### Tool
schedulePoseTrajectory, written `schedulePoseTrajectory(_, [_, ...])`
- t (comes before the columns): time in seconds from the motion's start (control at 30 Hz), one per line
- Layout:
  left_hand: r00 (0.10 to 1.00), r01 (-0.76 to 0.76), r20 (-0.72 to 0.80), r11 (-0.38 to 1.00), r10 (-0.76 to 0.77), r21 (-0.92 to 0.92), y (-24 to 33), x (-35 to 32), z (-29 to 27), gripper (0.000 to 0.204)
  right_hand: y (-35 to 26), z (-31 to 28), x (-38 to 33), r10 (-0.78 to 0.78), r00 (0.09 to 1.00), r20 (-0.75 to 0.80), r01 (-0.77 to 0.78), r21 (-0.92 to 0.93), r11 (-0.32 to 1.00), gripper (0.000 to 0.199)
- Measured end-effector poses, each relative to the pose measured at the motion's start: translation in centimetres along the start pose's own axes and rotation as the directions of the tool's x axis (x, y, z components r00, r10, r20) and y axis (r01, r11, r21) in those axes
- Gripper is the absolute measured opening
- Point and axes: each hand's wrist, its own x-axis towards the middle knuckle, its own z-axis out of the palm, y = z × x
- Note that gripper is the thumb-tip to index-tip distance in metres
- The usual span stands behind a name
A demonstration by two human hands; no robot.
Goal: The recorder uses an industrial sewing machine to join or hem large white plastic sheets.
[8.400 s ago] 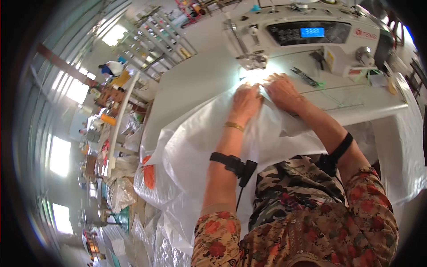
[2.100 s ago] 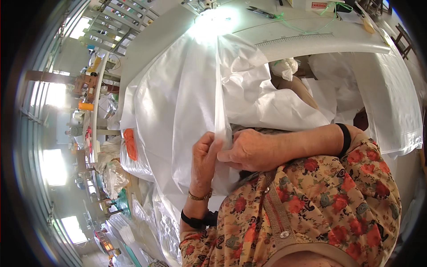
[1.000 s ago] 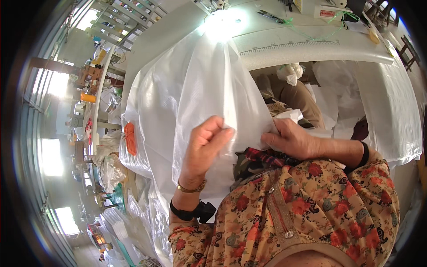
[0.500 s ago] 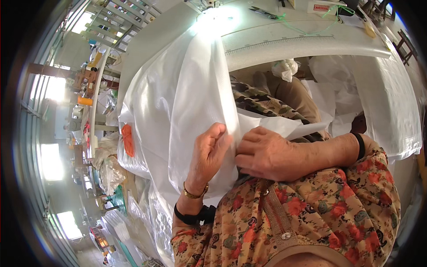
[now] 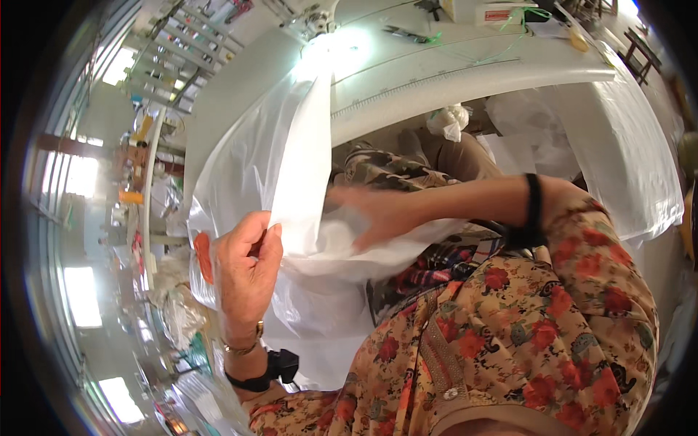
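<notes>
A white plastic sheet [image 5: 302, 167] hangs in a long folded strip from the brightly lit end of a sewing machine [image 5: 317, 23] at the top. My left hand [image 5: 251, 265] pinches the strip's left edge between thumb and fingers. Right of the strip, my right hand [image 5: 382, 212] is blurred by motion, with thumb and fingers spread and nothing seen in it. Below it, more of the white sheet lies loosely across my lap, over camouflage-patterned cloth [image 5: 389, 171].
A ruler scale [image 5: 414, 87] runs along the pale table edge. Dark thread snips [image 5: 406, 33] and green thread [image 5: 502, 49] lie on the tabletop. White sheeting [image 5: 632, 145] drapes over the right side. An orange bundle [image 5: 203, 256] is at the left.
My left hand has moved left and now grips the strip's edge. My right hand has come off the sheet and opened, reaching up and left. The view has shifted slightly.
</notes>
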Motion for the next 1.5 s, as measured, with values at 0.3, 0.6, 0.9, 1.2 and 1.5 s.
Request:
schedulePoseTrajectory(0.3, [0.857,-0.5,0.4,0.712,0.325,0.493,3.0,1.1,0.4,0.011,-3.0,8.3,13.0,-0.183,0.89,0.419,0.222,-0.045,0.974,0.046])
schedulePoseTrajectory(0.6, [0.899,-0.43,0.261,0.825,0.353,0.365,-1.4,-2.3,4.8,0.009,-4.8,-9.6,3.5,0.318,0.944,0.089,-0.33,0.194,0.924,0.023])
schedulePoseTrajectory(0.9, [0.865,-0.5,0.227,0.802,0.447,0.326,0.9,-2.0,4.9,0.008,-0.3,-18.0,12.6,0.201,0.82,-0.535,-0.559,-0.676,0.481,0.023])
schedulePoseTrajectory(1.2, [0.85,-0.524,0.211,0.813,0.482,0.253,1.2,-1.6,6.3,0.012,-0.6,-19.0,15.4,0.368,0.828,-0.424,-0.527,-0.811,0.252,0.015])
schedulePoseTrajectory(1.5, [0.804,-0.592,0.24,0.772,0.544,0.234,2.2,-1.0,8.5,0.018,-0.3,-17.4,15.7,0.293,0.821,-0.49,-0.546,-0.823,0.155,0.017])
